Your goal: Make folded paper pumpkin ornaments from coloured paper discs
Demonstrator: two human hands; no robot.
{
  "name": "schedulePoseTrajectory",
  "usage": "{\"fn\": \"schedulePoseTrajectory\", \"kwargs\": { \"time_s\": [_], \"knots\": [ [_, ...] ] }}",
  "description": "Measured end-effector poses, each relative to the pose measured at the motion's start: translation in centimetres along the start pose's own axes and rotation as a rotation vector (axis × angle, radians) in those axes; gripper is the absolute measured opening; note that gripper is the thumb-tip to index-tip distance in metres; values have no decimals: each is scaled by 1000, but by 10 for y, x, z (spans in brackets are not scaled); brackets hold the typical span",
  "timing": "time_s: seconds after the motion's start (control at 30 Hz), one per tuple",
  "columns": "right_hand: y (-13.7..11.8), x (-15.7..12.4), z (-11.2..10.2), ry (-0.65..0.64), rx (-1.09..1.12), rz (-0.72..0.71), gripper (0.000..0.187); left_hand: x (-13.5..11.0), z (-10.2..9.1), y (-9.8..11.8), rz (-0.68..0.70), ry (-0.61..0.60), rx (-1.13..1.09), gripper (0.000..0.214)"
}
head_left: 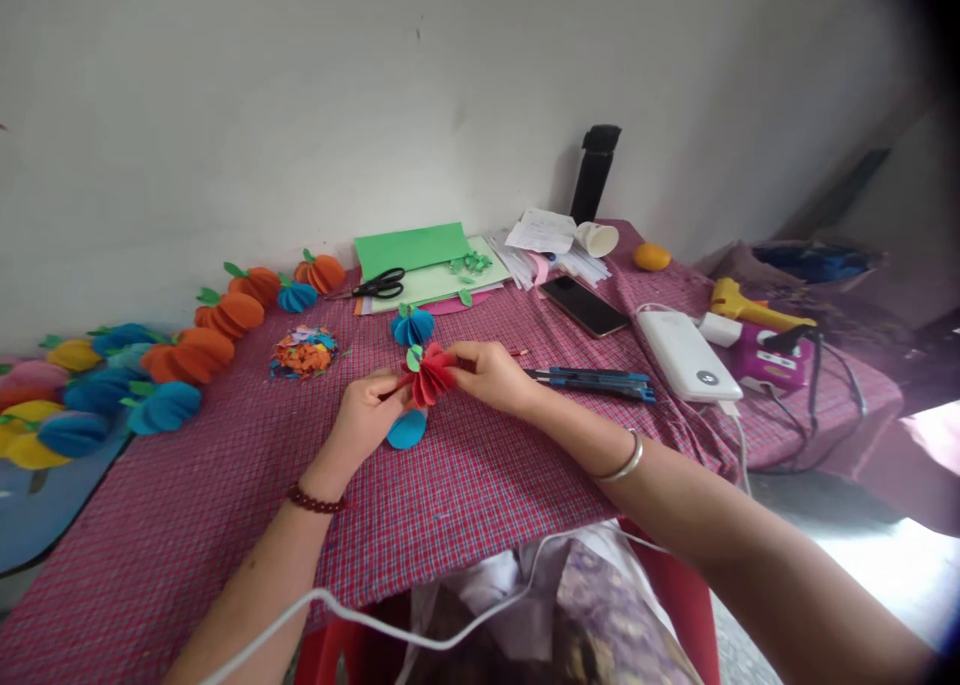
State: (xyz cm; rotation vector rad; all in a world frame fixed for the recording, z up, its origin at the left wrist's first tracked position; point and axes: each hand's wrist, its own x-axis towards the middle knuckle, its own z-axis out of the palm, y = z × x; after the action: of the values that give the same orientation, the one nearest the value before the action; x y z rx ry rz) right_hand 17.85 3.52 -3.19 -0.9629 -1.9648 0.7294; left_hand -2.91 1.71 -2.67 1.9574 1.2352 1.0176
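"What containers have you got there?"

"Along the table's (480, 510) back edge, a black bottle (595, 177) stands capped, so I can't tell what it holds. Just beside it, a white paper cup (598, 238) lies tipped by some loose papers (541, 231); I can't make out its inside. Beyond the far right corner, a dim bag or basket (726, 261) holds something dark blue, too blurred to name."

"Anything else hard to see?"

"The leftmost paper pumpkins (28, 450), by the table's left edge, are cut off by my view. My left fingertips are partly hidden by red folds."

"And the red one?"

"The red paper pumpkin (431, 375) sits between my hands, toward the table's near edge. My left hand (367, 405) pinches its left side; my right hand (491, 375) grips its right, thumb and fingers closed on the folds. Its green leaf (414, 356) sticks up at the upper left. A blue disc (406, 431) shows just below, partly covered."
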Motion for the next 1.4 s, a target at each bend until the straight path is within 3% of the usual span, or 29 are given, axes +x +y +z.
{"fn": "schedulePoseTrajectory", "kwargs": {
  "time_s": [0.13, 0.23, 0.4, 0.63, 0.8, 0.9, 1.0, 1.17, 1.4],
  "knots": [
    [-2, -1, 0, -4, -45, -29, 15, 0, -1, 3, 107, 79, 76, 16],
    [-3, -1, 0, 1, -49, -41, 16, 1, 0, 7, 101, 125, 35, 11],
    [-4, -2, 0, 0, -82, -14, 11, 1, 2, 9, 22, 119, -27, 12],
    [-5, -3, 1, -52, -86, -3, 13, -2, 7, 6, 83, 79, 18, 9],
    [1, 0, 5, -13, 59, 12, 14, -5, 10, 3, 83, 215, -36, 15],
    [3, 0, 7, 6, 132, 44, 13, -5, 7, 3, 168, 176, 27, 5],
    [3, 0, 7, 17, 173, 39, 11, -5, 4, 6, 215, 98, 42, 13],
    [4, 0, 8, 13, 172, 56, 12, -6, 0, 13, 216, 15, 38, 14],
    [4, 0, 10, 5, 185, 84, 11, -6, 0, 6, 131, 23, -26, 15]
  ]
}}
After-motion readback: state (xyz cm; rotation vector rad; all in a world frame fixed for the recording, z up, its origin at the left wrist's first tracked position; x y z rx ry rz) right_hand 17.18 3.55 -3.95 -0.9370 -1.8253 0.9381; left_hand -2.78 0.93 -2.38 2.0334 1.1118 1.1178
